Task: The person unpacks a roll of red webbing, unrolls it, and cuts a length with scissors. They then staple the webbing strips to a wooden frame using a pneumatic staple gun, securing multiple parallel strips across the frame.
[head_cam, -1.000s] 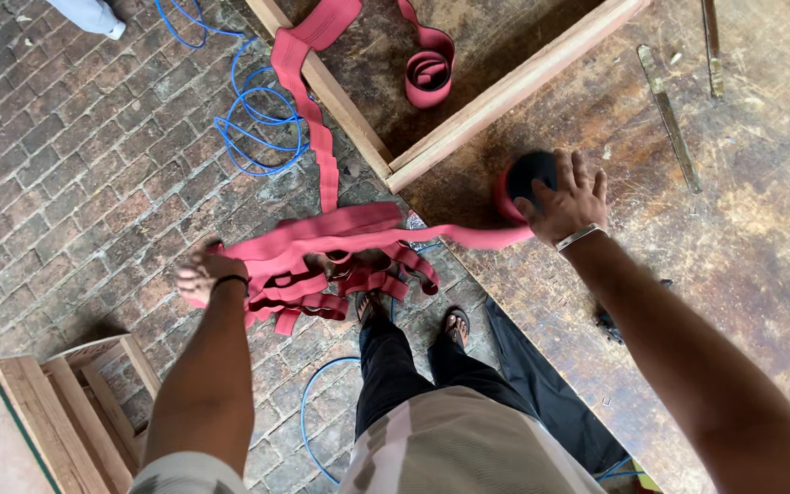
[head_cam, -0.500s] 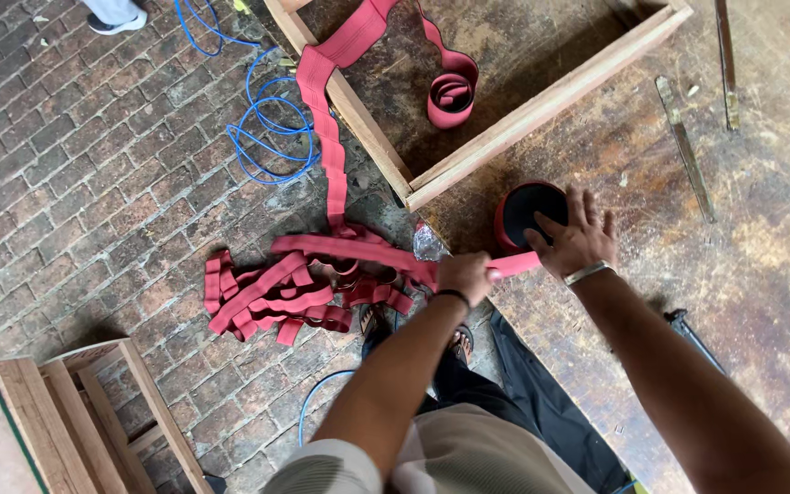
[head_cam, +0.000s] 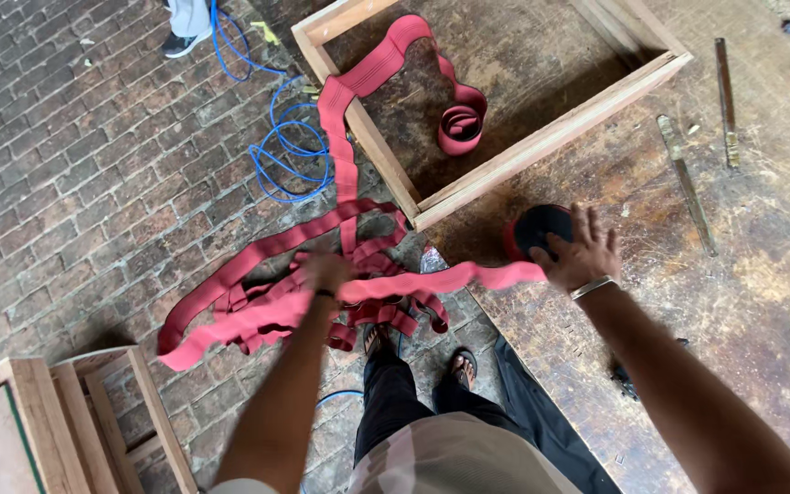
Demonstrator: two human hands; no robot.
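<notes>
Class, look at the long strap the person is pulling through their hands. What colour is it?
The strap is red, clearest in the head view.

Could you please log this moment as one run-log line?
left hand: grips red strap | right hand: on strap roll | roll: on workbench
</notes>
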